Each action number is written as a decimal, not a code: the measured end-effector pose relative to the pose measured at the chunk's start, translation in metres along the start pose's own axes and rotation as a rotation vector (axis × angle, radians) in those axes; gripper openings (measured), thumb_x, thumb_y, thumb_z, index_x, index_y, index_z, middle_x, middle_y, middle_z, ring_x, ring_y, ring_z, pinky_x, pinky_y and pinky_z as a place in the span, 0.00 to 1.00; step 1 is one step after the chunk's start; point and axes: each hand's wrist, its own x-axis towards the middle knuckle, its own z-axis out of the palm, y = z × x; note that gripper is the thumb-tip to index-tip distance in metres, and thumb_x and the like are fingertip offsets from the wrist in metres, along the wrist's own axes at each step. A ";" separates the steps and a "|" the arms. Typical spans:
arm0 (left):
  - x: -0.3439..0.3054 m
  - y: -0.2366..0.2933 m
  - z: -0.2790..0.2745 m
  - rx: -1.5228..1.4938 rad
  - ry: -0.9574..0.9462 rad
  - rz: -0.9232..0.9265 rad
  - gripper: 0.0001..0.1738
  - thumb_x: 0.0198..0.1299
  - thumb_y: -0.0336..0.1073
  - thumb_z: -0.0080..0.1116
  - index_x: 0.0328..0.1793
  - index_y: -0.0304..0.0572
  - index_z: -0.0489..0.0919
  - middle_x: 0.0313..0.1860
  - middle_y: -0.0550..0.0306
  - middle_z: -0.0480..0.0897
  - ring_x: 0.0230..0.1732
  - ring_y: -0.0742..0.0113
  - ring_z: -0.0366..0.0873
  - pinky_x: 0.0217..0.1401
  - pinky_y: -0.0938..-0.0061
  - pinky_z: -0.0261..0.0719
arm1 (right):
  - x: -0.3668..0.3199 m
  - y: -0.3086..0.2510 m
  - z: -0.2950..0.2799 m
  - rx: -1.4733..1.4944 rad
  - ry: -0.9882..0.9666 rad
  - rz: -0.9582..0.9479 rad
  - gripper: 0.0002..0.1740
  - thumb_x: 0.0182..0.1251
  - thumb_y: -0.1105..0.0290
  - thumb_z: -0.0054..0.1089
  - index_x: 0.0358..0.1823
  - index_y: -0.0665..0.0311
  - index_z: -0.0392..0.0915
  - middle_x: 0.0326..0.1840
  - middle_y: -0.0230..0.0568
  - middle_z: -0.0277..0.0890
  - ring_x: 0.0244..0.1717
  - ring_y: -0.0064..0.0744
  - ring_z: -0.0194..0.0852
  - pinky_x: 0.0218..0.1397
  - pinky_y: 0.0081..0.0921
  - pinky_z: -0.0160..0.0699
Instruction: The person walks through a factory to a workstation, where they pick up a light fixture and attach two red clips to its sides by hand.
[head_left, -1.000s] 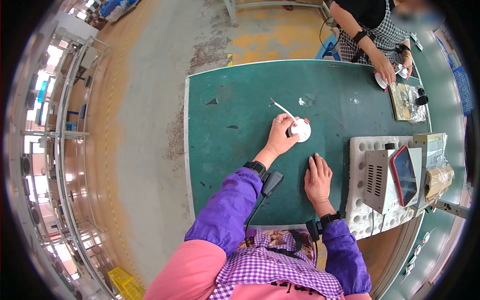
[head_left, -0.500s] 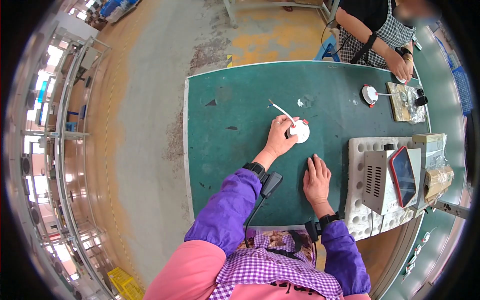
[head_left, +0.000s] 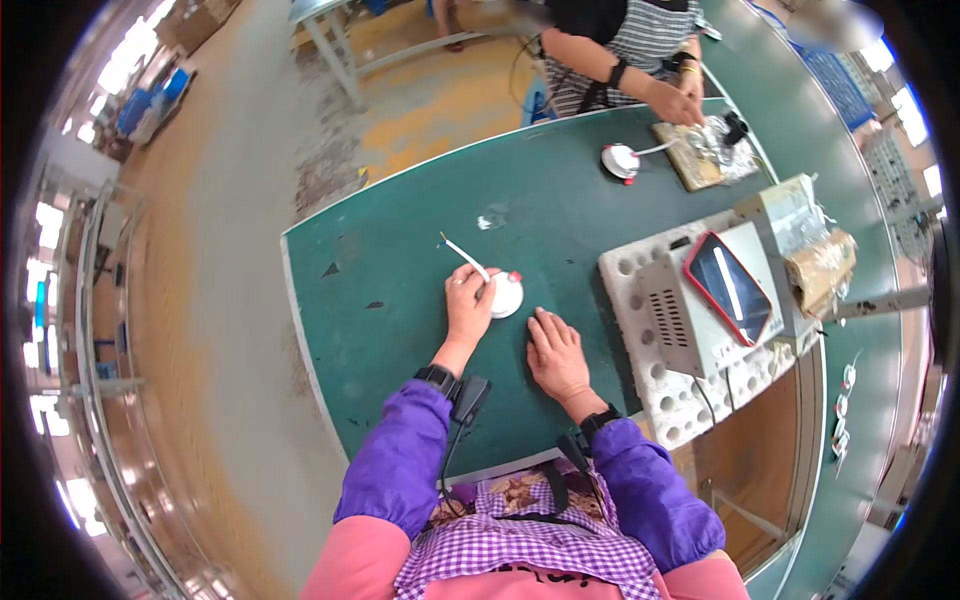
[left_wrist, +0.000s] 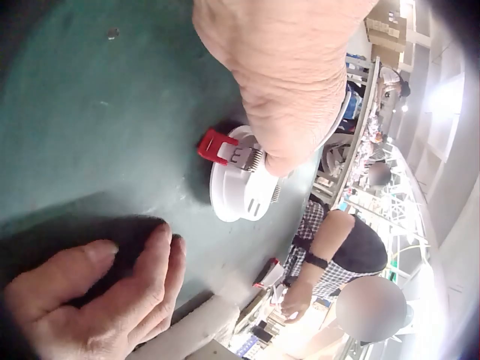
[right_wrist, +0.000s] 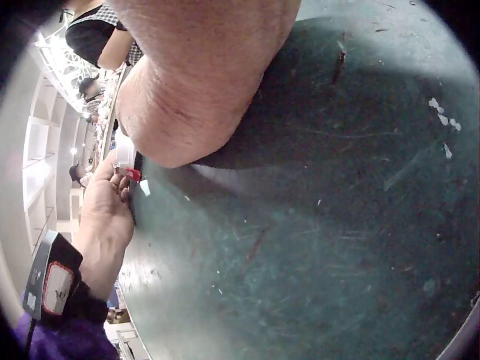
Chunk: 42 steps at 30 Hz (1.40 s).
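A round white downlight (head_left: 507, 297) with red-tipped spring clips lies on the green tabletop, its white cable (head_left: 466, 257) pointing away toward the far left and ending in bare wires. My left hand (head_left: 467, 308) grips the downlight by its left side, the thumb and fingers around its body. In the left wrist view, a red clip tip (left_wrist: 216, 146) and the coiled spring show beside the hand. To the right and nearer to me, my right hand (head_left: 560, 362) rests palm down on the table with its fingers extended, apart from the downlight and holding nothing.
At right, a grey vented box (head_left: 665, 312) with a red-framed screen (head_left: 728, 290) stands on a white foam tray (head_left: 655, 395) with holes. Across the table, another person (head_left: 620, 60) works beside a second downlight (head_left: 620, 161) and a plastic-wrapped board (head_left: 697, 172).
The head view has swung to the right, so the table appears tilted and shifted left. Across the table, the other person has set a downlight down. My hands keep the same pose.
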 end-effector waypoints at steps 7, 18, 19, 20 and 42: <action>-0.047 0.021 -0.012 -0.154 -0.075 -0.189 0.09 0.59 0.32 0.52 0.42 0.44 0.82 0.40 0.52 0.77 0.45 0.58 0.73 0.48 0.68 0.70 | -0.011 0.008 0.001 0.295 0.108 0.038 0.24 0.52 0.73 0.56 0.54 0.66 0.67 0.60 0.49 0.64 0.61 0.48 0.60 0.61 0.38 0.63; -0.073 0.093 0.056 -0.314 -0.236 -0.257 0.10 0.58 0.36 0.55 0.43 0.43 0.82 0.44 0.51 0.75 0.47 0.58 0.71 0.50 0.67 0.69 | -0.167 0.025 -0.099 0.677 -0.119 0.447 0.19 0.58 0.72 0.54 0.52 0.65 0.70 0.28 0.43 0.78 0.27 0.35 0.78 0.32 0.28 0.77; -0.077 0.088 0.066 -0.136 -0.213 -0.180 0.11 0.56 0.37 0.57 0.43 0.43 0.82 0.45 0.50 0.75 0.48 0.56 0.70 0.52 0.64 0.68 | -0.182 0.029 -0.103 0.680 -0.118 0.509 0.18 0.58 0.71 0.55 0.50 0.65 0.72 0.28 0.44 0.78 0.27 0.36 0.79 0.32 0.28 0.77; -0.080 0.085 0.072 0.041 -0.185 -0.101 0.12 0.54 0.38 0.59 0.43 0.44 0.82 0.45 0.50 0.75 0.50 0.53 0.69 0.54 0.62 0.67 | -0.195 0.034 -0.106 0.685 -0.117 0.570 0.16 0.57 0.71 0.55 0.48 0.66 0.74 0.27 0.45 0.78 0.27 0.36 0.79 0.33 0.28 0.77; -0.075 0.062 0.055 -0.371 -0.366 -0.186 0.14 0.57 0.36 0.58 0.44 0.31 0.79 0.52 0.50 0.75 0.55 0.60 0.70 0.58 0.70 0.67 | -0.473 0.076 -0.063 0.578 0.051 1.475 0.17 0.51 0.65 0.57 0.37 0.71 0.79 0.25 0.46 0.80 0.23 0.33 0.81 0.35 0.26 0.79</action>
